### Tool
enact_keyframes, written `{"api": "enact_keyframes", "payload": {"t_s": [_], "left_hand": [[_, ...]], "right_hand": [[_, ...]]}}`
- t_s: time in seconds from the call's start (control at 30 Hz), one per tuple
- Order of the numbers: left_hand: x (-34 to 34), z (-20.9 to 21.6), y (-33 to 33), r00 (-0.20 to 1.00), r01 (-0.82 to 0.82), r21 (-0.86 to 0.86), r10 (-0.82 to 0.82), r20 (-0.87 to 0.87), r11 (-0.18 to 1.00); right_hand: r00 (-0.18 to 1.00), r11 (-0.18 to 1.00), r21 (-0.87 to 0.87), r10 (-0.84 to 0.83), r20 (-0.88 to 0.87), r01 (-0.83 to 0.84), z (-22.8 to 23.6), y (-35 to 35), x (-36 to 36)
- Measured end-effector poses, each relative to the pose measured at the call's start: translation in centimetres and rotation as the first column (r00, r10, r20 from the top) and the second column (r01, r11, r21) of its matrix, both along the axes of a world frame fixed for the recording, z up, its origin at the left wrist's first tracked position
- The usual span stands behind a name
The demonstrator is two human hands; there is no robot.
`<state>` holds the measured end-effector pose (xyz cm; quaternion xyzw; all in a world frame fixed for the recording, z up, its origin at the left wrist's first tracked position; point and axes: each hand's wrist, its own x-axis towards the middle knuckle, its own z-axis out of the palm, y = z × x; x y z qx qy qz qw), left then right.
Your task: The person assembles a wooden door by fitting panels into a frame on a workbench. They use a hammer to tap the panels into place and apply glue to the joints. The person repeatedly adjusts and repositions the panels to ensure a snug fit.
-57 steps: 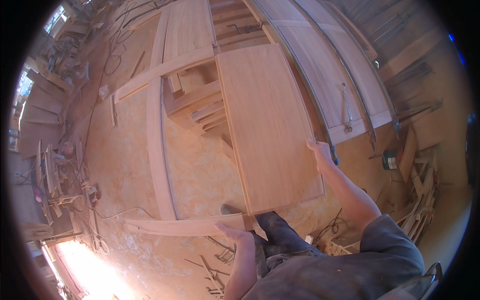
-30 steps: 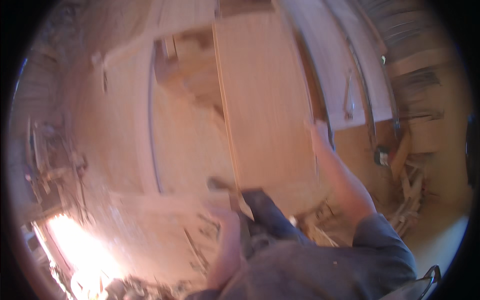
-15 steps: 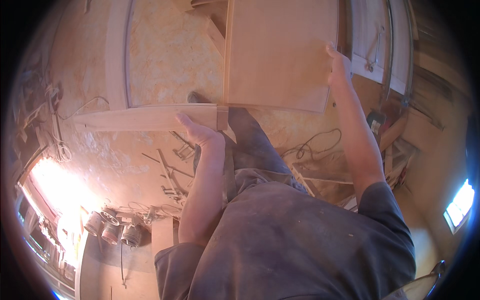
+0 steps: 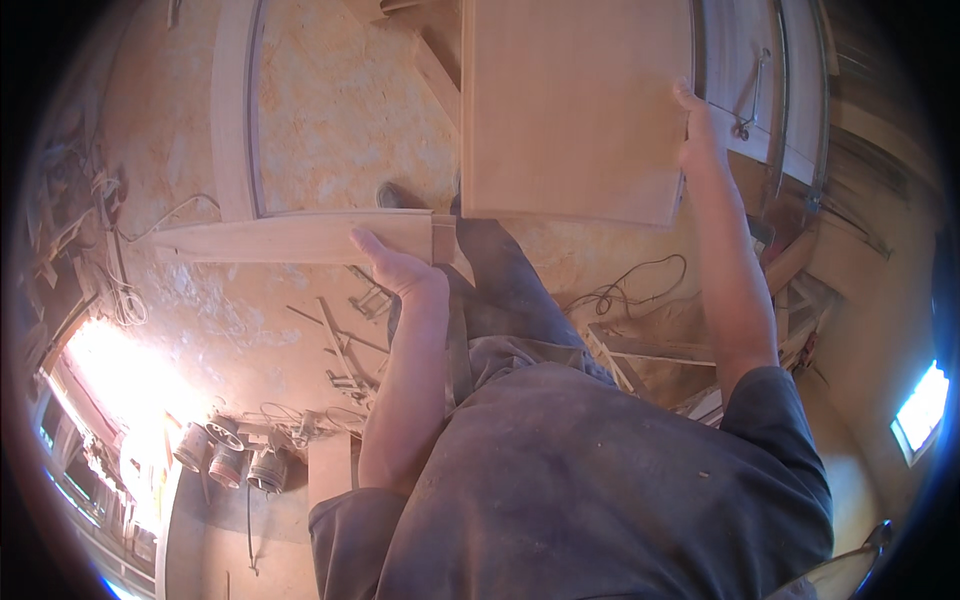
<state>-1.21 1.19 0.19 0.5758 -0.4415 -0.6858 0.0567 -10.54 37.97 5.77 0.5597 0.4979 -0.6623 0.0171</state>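
My left hand (image 4: 400,268) grips the near rail of a pale wooden frame (image 4: 300,237), close to the rail's right end, with the thumb lying on top. A long stile (image 4: 235,120) of that frame runs away from me on the left. Up and to the right, my right hand (image 4: 694,125) holds a wide flat wooden panel (image 4: 570,115) by its right edge. The fingers under both pieces are hidden. The panel stands to the right of the rail's end, with a small gap between them.
Beyond the panel on the right are a pale board with a wrench-like metal tool (image 4: 752,95) and long metal clamp bars (image 4: 778,110). A dark cable (image 4: 640,280) and wood offcuts (image 4: 660,350) lie on the floor. Several round cans (image 4: 228,462) stand at lower left, near bright light.
My right hand has moved a little to the right with the panel, and the panel's left edge now sits farther from the rail's end. The left hand and frame have barely moved.
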Motion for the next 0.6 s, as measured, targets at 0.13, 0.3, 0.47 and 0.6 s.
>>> {"api": "enact_keyframes", "payload": {"t_s": [0.13,0.3,0.47,0.6], "left_hand": [[0.1,0.0,0.4,0.999,0.001,-0.029,0.0,0.045,1.0],[-0.4,0.4,0.5,0.993,0.008,-0.033,-0.004,0.122,0.999],[-0.4,-0.4,0.5,0.995,-0.035,-0.049,0.039,0.092,0.998],[-0.3,-1.2,0.6,0.999,-0.04,-0.068,0.042,0.032,0.997]], "right_hand": [[0.997,0.993,0.084,0.078,0.005,-0.078,0.6,0.8,-0.3],[0.999,0.995,0.083,0.052,0.001,-0.052,-1.7,0.5,0.7],[0.996,0.978,0.192,0.068,0.056,-0.078,-4.2,-0.1,0.9],[0.997,0.957,0.279,0.074,0.021,-0.077,-7.1,0.6,1.9]]}}
